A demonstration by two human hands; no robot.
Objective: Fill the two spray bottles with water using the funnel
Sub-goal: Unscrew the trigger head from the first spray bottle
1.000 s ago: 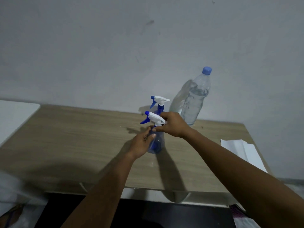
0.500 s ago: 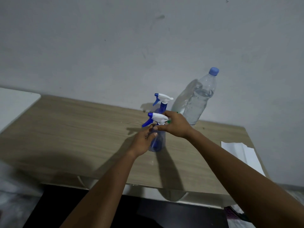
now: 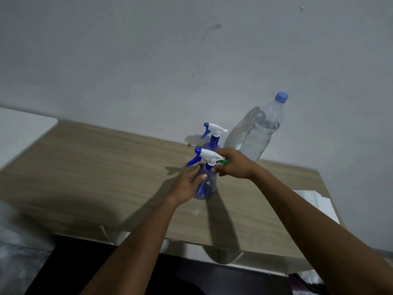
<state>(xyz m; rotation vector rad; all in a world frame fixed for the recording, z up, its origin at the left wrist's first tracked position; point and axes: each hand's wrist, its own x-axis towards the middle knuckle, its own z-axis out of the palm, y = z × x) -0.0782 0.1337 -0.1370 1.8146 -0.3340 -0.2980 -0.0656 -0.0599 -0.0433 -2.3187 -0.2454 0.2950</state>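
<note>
- Two blue spray bottles stand upright on the wooden desk (image 3: 89, 167), one behind the other, long axes vertical.
- Near spray bottle (image 3: 205, 186): toward the desk's middle, its white trigger head (image 3: 207, 155) with the blue nozzle and lever pointing left.
- Far spray bottle (image 3: 212, 137): just behind the near one, close to the wall (image 3: 148, 60), its nozzle also pointing left.
- Left hand (image 3: 187, 186): fingers wrapped around the near bottle's clear blue body from the left side, gripping it.
- Right hand (image 3: 234, 165): fingers closed at the collar under the trigger head, on the bottle's right side.
- A small green piece (image 3: 223, 161) shows just beside the right hand's fingers; what it is cannot be told.
- Clear water bottle (image 3: 261, 130) with a blue cap stands at the back right against the wall, partly filled, just right of the far spray bottle and behind the right hand.
- White paper (image 3: 314, 201) lies flat near the desk's right edge, well apart from the bottles; the right forearm crosses in front of it.
- A white surface (image 3: 19, 130) adjoins the desk at the far left.
</note>
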